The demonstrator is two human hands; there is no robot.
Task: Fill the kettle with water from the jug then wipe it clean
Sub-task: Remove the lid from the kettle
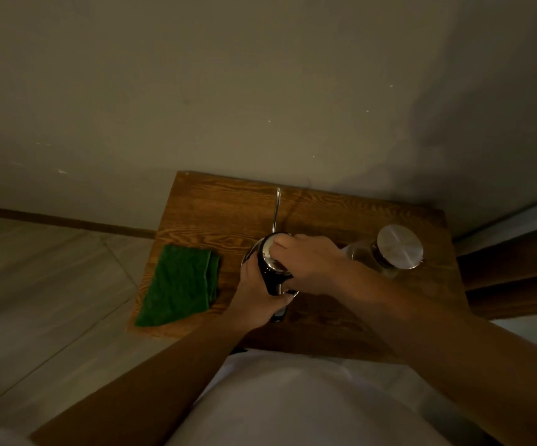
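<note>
Dim light, single head view. Gooseneck kettle (272, 265) stands near the middle of the wooden worktop (215, 214), its thin spout pointing away toward the wall (260, 91). Left hand (254, 297) grips the kettle from the near left side, fingers curled round the dark body and handle region (exact contact hard to resolve in the gloom). Right hand (305, 265) sits on top, fingers bent and closed over the lid. Glass jug (386, 255) with a round metal lid stands just to the right of the kettle, partly hidden behind the right wrist. Folded green cloth (180, 284) lies flat on the worktop's left edge, apart from the kettle. Pale tiled floor (35, 284) at left.
</note>
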